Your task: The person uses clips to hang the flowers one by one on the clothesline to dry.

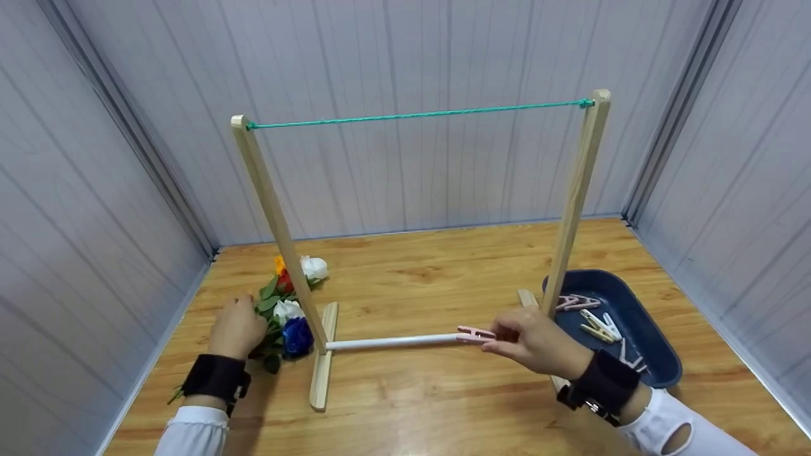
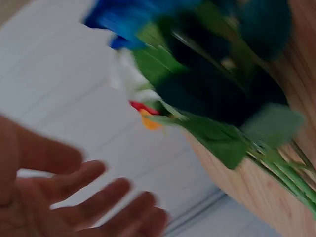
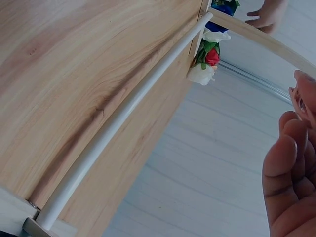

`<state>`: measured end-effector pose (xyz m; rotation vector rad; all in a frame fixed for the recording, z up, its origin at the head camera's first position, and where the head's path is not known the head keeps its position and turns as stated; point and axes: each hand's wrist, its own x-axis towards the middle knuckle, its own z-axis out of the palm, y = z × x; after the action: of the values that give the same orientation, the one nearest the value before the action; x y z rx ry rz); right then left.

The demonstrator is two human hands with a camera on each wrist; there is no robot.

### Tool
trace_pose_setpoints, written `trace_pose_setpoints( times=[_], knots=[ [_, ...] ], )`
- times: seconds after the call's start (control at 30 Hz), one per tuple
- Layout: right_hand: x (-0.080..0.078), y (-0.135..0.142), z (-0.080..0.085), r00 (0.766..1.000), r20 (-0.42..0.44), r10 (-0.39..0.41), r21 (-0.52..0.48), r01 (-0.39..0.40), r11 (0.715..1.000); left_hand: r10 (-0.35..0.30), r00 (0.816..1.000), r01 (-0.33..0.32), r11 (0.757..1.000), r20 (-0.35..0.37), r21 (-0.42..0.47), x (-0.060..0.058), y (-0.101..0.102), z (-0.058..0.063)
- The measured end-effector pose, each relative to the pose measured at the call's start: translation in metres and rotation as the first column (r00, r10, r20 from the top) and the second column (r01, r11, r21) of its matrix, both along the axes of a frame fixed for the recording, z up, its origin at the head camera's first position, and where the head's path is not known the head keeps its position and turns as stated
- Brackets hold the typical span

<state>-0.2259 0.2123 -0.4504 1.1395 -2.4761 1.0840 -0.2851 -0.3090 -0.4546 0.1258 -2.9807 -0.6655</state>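
Right fingers (image 3: 280, 159) pinching a pink clothespin (image 1: 476, 332), left fingers (image 2: 106, 198) loosely spread, beside flowers (image 1: 288, 311)

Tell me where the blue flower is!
In the head view, the blue flower lies on the left, between the left hand and the left wooden post, just below a white flower.

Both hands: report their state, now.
Left hand: open, holding nothing, near the flowers.
Right hand: closed, pinching a pink clothespin.
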Motion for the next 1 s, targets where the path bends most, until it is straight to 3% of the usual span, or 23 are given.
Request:
trace_pose_setpoints(
  times=[0.2,0.43,0.63,0.87,1.0],
  knots=[
    [0.001,-0.001,-0.001,1.0,0.002,0.016,-0.008,-0.016,1.0,-0.054,0.979,0.075,0.992,0.194,-0.098,0.0,-0.014,-0.008],
    [0.001,-0.002,-0.003,0.999,-0.032,0.035,-0.026,-0.036,0.999,-0.138,0.927,0.168,0.984,0.35,-0.056,0.002,-0.019,-0.014],
    [0.002,-0.001,-0.004,1.0,0.006,0.02,-0.005,-0.02,1.0,-0.163,0.903,0.166,0.986,0.397,0.026,-0.001,-0.017,-0.024],
    [0.003,0.0,-0.005,1.0,0.013,0.011,-0.004,-0.011,1.0,-0.12,0.92,0.169,0.98,0.374,-0.101,-0.007,-0.025,-0.031],
    [0.003,0.0,-0.006,1.0,0.0,0.006,-0.001,-0.006,1.0,-0.112,0.914,0.159,0.983,0.39,-0.091,-0.011,-0.031,-0.04]
  ],
)
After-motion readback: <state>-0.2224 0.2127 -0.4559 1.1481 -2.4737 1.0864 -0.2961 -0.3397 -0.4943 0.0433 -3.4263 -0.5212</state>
